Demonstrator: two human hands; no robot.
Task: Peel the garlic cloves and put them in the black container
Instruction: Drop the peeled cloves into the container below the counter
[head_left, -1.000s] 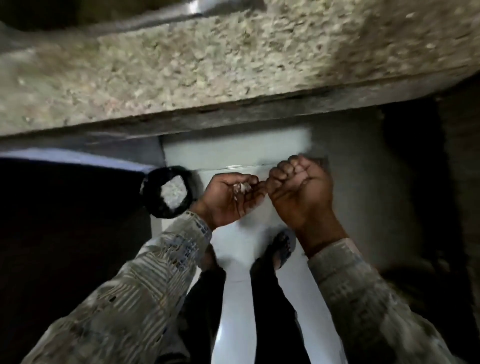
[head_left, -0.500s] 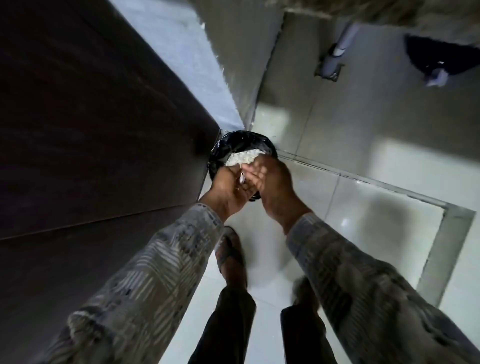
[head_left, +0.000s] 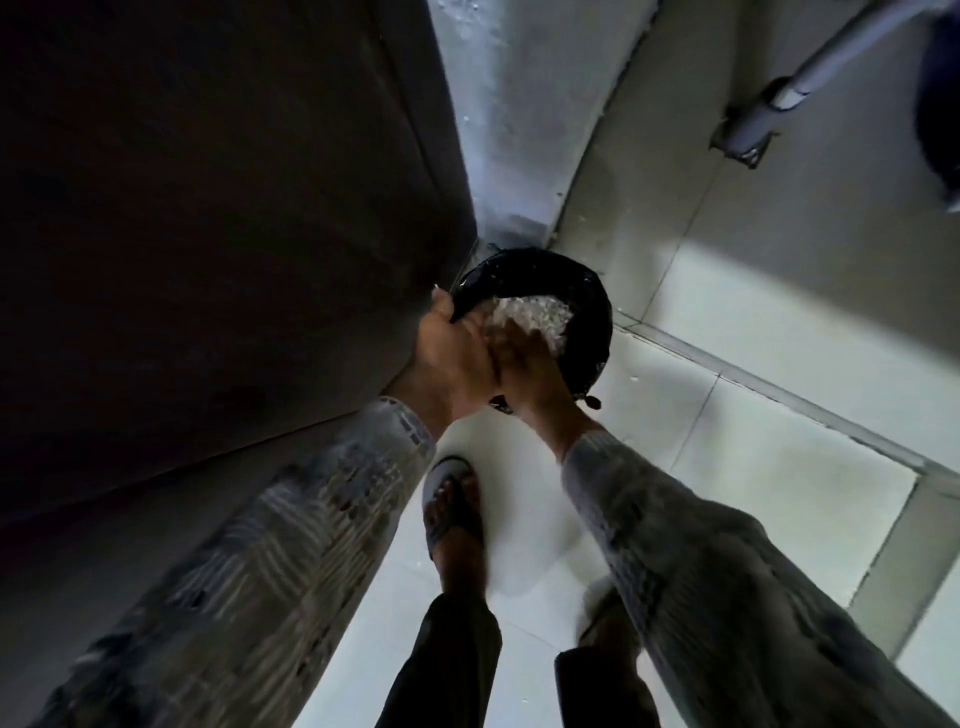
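Floor (head_left: 737, 467) is pale glossy tile with grey grout lines. Container (head_left: 597, 332), round and black with a shiny black liner, sits on it in the corner. Dark panel (head_left: 208, 208) fills everything left of container, touching or just beside its left rim. Grey speckled wall (head_left: 498, 104) rises behind container, and a grey pipe (head_left: 810, 78) runs well off to its upper right. Pale flaky heap (head_left: 540, 312) lies inside container; cloves or skins, cannot tell. Left hand (head_left: 447, 358) is at container's left near rim and right hand (head_left: 524, 364) reaches over the near rim onto the heap. Hands are pressed together side by side; both blurred, so cannot tell if either holds anything. Patterned sleeves. Foot in sandal (head_left: 452, 514) on tile below container.
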